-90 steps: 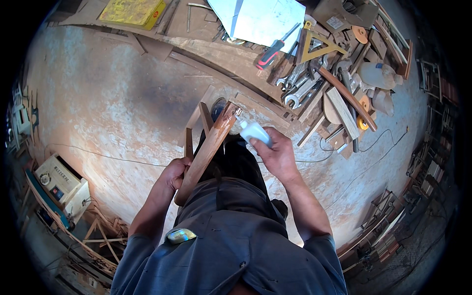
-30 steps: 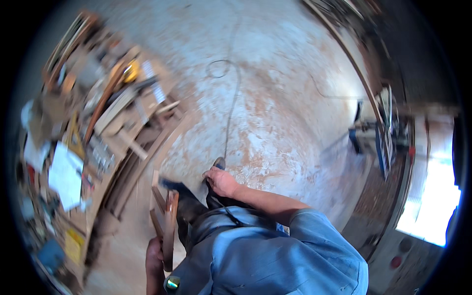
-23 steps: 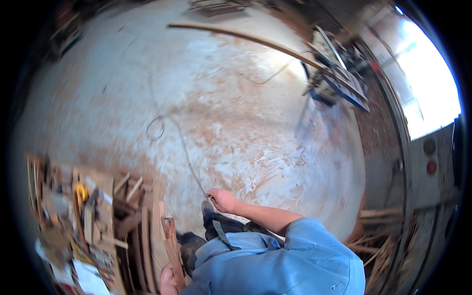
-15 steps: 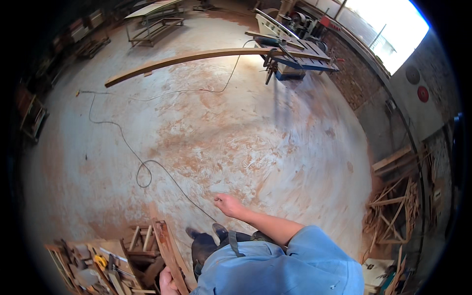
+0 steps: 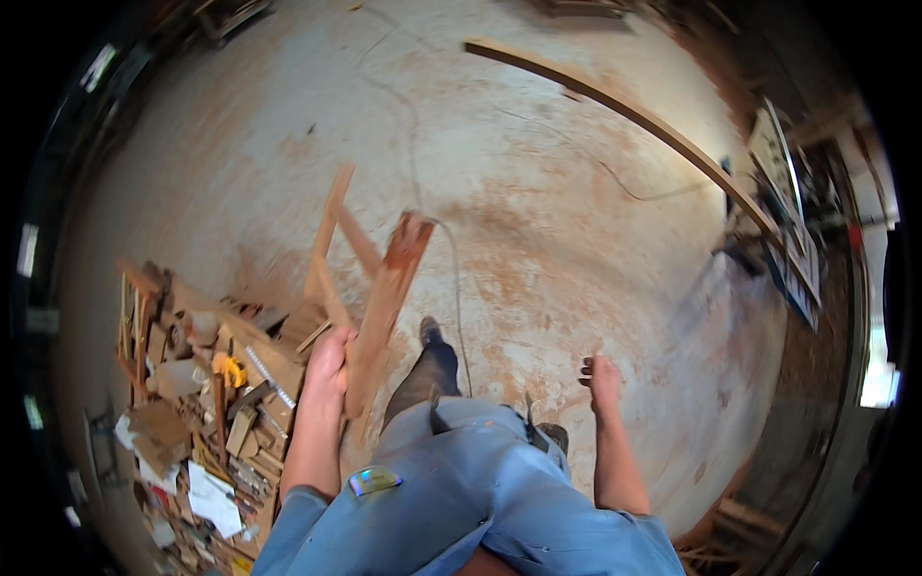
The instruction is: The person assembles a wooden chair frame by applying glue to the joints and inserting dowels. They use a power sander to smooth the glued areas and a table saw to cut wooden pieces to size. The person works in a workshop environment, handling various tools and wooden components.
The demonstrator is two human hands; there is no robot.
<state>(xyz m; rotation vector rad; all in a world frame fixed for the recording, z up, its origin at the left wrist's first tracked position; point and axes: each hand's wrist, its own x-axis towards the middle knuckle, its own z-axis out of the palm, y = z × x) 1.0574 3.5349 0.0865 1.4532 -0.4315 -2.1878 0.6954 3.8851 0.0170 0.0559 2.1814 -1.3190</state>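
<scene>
My left hand [image 5: 331, 360] is closed round a reddish-brown wooden board [image 5: 389, 307], which slants up and away in front of me, left of my legs. Slimmer wooden slats [image 5: 329, 226] show beside the board and form an angled shape; blur hides whether they are joined to it. Out to the right, my right hand [image 5: 603, 382] hangs over the floor with its fingers curled in loosely. Nothing shows in that hand, and no object is near it.
A cluttered workbench [image 5: 274, 355] at lower left carries wood offcuts, papers [image 5: 213, 499] and a yellow tool [image 5: 229, 370]. A long beam [image 5: 624, 110] reaches toward a machine [image 5: 792, 211] at right. A cable [image 5: 456, 288] crosses the dusty floor [image 5: 538, 278] near my foot.
My view has swung left, so the bench sits further into it and the machine has shifted right. My left hand has come forward with the board; my right arm has dropped to my side.
</scene>
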